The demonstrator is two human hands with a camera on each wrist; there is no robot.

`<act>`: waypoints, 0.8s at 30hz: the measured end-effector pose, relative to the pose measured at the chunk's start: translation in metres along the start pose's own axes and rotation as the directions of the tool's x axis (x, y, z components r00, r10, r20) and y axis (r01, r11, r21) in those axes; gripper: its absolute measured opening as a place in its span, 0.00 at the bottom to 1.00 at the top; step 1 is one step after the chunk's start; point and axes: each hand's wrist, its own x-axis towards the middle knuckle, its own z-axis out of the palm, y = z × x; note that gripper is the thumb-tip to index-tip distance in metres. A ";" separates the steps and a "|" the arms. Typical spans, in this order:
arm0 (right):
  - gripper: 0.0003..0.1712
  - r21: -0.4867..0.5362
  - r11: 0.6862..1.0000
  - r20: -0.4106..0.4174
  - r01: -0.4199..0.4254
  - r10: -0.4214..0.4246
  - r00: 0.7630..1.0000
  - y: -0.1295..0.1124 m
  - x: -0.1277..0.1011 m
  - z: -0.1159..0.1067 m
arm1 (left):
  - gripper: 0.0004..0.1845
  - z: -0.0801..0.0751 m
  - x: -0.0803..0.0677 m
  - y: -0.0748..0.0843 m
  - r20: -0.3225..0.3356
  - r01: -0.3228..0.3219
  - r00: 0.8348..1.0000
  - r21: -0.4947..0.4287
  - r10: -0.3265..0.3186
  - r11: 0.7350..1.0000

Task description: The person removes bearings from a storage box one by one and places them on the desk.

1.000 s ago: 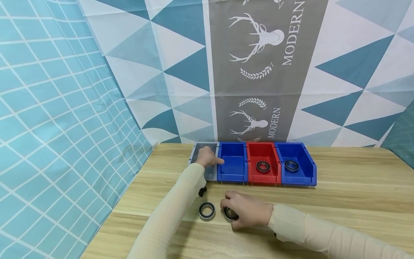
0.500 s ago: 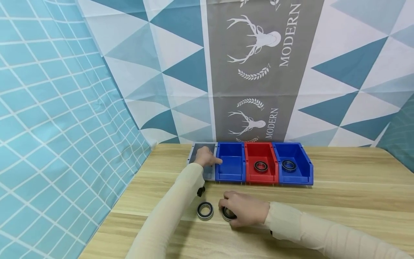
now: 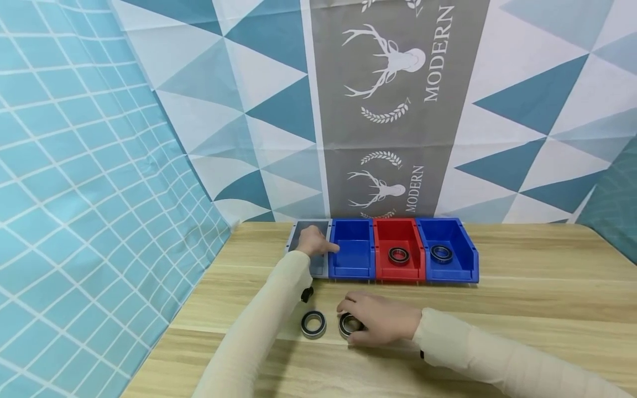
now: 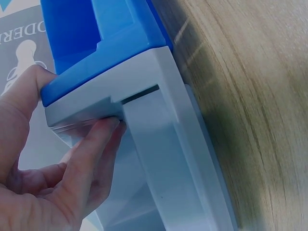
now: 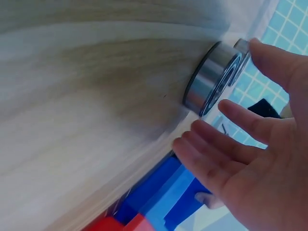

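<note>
Bearing (image 3: 348, 325) half hidden beneath right hand (image 3: 380, 320) fingers.

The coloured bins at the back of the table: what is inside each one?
The red bin and the right blue bin each hold one bearing. The left blue bin looks empty. The left hand covers part of the grey bin, so its contents cannot be told.

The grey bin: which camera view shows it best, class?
The head view: the whole grey bin shows at the row's left end, left hand on it. The left wrist view shows only its corner, gripped. The right wrist view shows no clear sight of it.
</note>
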 end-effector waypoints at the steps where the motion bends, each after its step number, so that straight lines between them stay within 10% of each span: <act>1: 0.28 -0.003 1.000 -0.012 -0.001 0.001 1.000 0.001 -0.001 -0.001 | 0.32 0.000 0.000 0.000 0.000 0.000 1.000 0.000 0.000 1.000; 24: 0.26 -0.056 0.983 -0.334 -0.173 0.145 0.931 0.044 -0.022 -0.034 | 0.32 -0.002 -0.002 0.002 0.015 0.006 1.000 0.003 -0.006 1.000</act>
